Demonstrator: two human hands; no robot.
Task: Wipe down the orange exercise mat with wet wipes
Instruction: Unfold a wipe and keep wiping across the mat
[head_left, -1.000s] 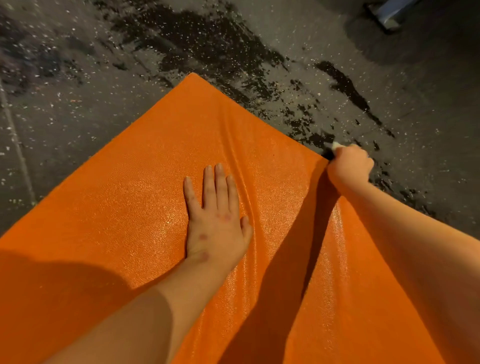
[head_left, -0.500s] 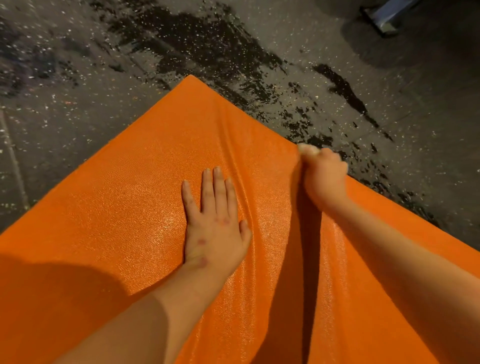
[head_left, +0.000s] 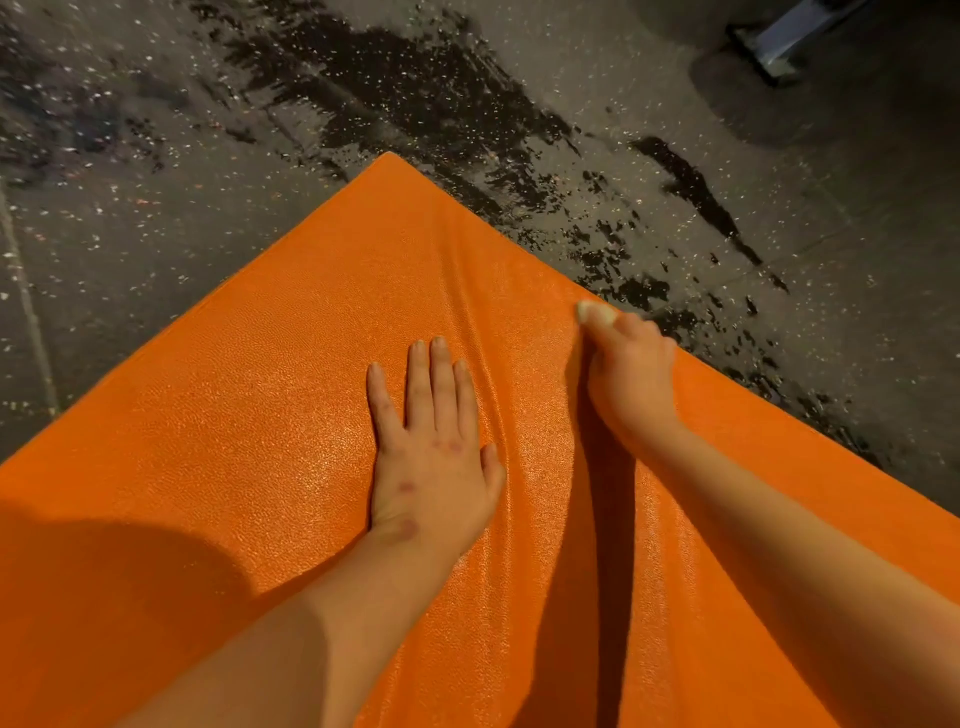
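The orange exercise mat (head_left: 249, 395) fills the lower part of the head view, one corner pointing away from me. My left hand (head_left: 434, 447) lies flat on it with straight fingers, pressing it down. To its right my right hand (head_left: 631, 371) is curled around a small pale wet wipe (head_left: 595, 312), whose end sticks out past the knuckles. That fist bears on the mat close to its right edge. Long wrinkles run down the mat between my two hands.
Dark speckled floor (head_left: 156, 218) surrounds the mat, with black wet patches (head_left: 415, 88) beyond the corner and along the right edge. A grey metal foot of some equipment (head_left: 779, 47) stands at the top right. My shadow covers the mat's lower left.
My right hand with the wipe has slid left from the mat's right edge onto its surface, closer to my left hand. The left hand has stayed flat in place.
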